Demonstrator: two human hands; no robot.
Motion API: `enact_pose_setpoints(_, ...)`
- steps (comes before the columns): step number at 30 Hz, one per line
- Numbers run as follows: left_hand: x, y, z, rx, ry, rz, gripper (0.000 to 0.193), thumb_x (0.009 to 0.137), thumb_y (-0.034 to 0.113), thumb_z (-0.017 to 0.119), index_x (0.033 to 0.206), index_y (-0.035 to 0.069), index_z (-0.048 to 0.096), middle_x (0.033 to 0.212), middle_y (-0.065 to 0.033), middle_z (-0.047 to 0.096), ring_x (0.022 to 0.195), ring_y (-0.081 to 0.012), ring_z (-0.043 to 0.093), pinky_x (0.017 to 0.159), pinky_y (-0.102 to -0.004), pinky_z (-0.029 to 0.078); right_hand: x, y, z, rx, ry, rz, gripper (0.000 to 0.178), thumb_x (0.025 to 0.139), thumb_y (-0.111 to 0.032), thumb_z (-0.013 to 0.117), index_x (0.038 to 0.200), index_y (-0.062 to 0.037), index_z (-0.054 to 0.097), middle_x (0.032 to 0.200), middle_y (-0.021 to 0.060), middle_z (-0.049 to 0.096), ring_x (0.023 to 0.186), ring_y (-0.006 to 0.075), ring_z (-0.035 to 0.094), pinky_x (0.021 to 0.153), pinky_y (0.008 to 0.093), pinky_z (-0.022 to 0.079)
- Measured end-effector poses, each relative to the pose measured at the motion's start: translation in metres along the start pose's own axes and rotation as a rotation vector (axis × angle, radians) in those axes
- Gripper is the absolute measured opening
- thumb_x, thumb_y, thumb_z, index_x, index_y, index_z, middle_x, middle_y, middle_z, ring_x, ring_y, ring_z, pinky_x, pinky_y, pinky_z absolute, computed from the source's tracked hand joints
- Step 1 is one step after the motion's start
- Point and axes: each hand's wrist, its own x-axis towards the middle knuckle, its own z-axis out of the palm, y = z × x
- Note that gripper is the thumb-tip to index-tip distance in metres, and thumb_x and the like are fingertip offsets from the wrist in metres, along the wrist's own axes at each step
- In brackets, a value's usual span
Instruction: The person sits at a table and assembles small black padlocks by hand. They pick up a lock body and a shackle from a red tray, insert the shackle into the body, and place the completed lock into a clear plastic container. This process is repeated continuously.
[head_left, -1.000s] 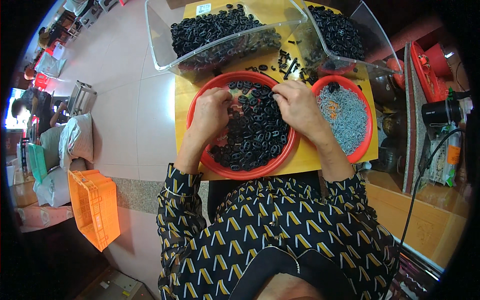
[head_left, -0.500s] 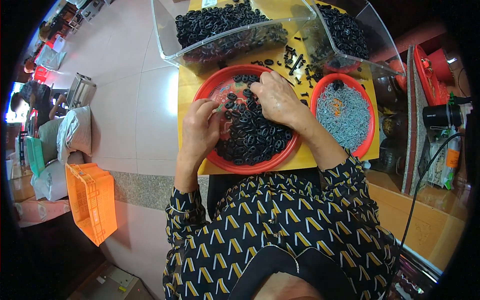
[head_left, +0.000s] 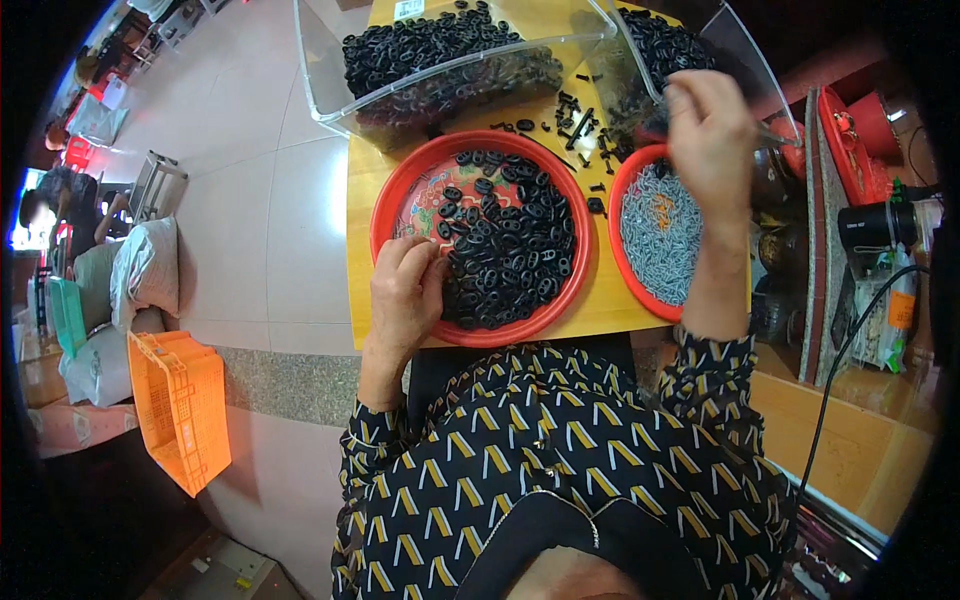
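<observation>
A round red tray [head_left: 385, 195] holds a heap of small black oval plastic pieces [head_left: 515, 250], each with holes. Over its left rim rests my left hand [head_left: 408, 290], fingers curled and thumb pressed in; what they hold, if anything, is hidden. My right hand [head_left: 712, 140] is raised at the near wall of the right clear plastic bin [head_left: 745, 45], fingertips pinched together, with nothing I can make out between them. Below that hand stands a smaller red tray [head_left: 632, 275] of silver screws [head_left: 660, 235], with a few orange bits among them.
A larger clear bin [head_left: 320, 105] of the same black pieces stands at the back of the yellow table [head_left: 610, 325]. Loose black parts [head_left: 580, 125] lie between bins and trays. An orange crate [head_left: 185, 410] is on the left, a shelf with a black cable [head_left: 850, 345] on the right.
My right hand has left the black pieces in the large tray and moved right and up to the right bin. My left hand has lowered slightly, its fingers more curled.
</observation>
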Motion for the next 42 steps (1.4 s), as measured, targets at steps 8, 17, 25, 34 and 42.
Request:
enact_pose_setpoints(8, -0.003, -0.005, 0.004, 0.041, 0.012, 0.032, 0.014, 0.065, -0.002, 0.063, 0.078, -0.001, 0.057, 0.077, -0.0139, 0.057, 0.072, -0.0300, 0.054, 0.064, -0.0359, 0.044, -0.057, -0.066, 0.092, 0.290, -0.735, -0.158, 0.022, 0.072, -0.003, 0.053, 0.092, -0.0077, 0.061, 0.081, 0.0135, 0.055, 0.083, 0.0295, 0.054, 0.071, 0.0392, 0.045)
enact_pose_setpoints(17, -0.004, -0.005, 0.004, 0.023, 0.008, 0.004, 0.014, 0.064, -0.002, 0.064, 0.076, -0.001, 0.057, 0.077, -0.0140, 0.057, 0.071, -0.0297, 0.055, 0.063, -0.0352, 0.045, -0.057, -0.082, 0.111, -0.008, -0.936, -0.112, 0.028, 0.073, -0.006, 0.055, 0.101, -0.0082, 0.056, 0.085, 0.0177, 0.054, 0.084, 0.0341, 0.054, 0.071, 0.0410, 0.046)
enact_pose_setpoints(25, -0.004, 0.000, 0.003, 0.036, 0.022, 0.012, 0.015, 0.064, -0.001, 0.064, 0.077, 0.000, 0.057, 0.076, -0.0134, 0.057, 0.071, -0.0296, 0.054, 0.062, -0.0353, 0.044, -0.045, -0.069, 0.082, 0.173, -0.570, -0.075, 0.015, 0.070, 0.003, 0.051, 0.084, -0.0006, 0.056, 0.078, 0.0185, 0.053, 0.078, 0.0344, 0.055, 0.068, 0.0392, 0.046)
enact_pose_setpoints(34, -0.012, 0.043, 0.013, -0.144, -0.172, 0.135, 0.020, 0.060, 0.000, 0.065, 0.078, 0.001, 0.056, 0.075, -0.0116, 0.052, 0.071, -0.0285, 0.051, 0.062, -0.0358, 0.041, 0.022, -0.020, -0.024, 0.098, 0.168, 0.055, 0.011, 0.073, 0.000, 0.054, 0.083, 0.0018, 0.058, 0.081, 0.0144, 0.056, 0.071, 0.0251, 0.056, 0.063, 0.0320, 0.045)
enact_pose_setpoints(42, -0.014, 0.047, 0.037, -0.031, -0.243, 0.143, 0.016, 0.059, -0.001, 0.061, 0.073, 0.003, 0.054, 0.069, -0.0110, 0.047, 0.069, -0.0283, 0.047, 0.060, -0.0354, 0.038, -0.017, 0.000, -0.022, 0.057, 0.001, 0.013, 0.017, 0.073, -0.001, 0.059, 0.090, -0.0006, 0.059, 0.088, 0.0120, 0.059, 0.075, 0.0202, 0.058, 0.068, 0.0281, 0.046)
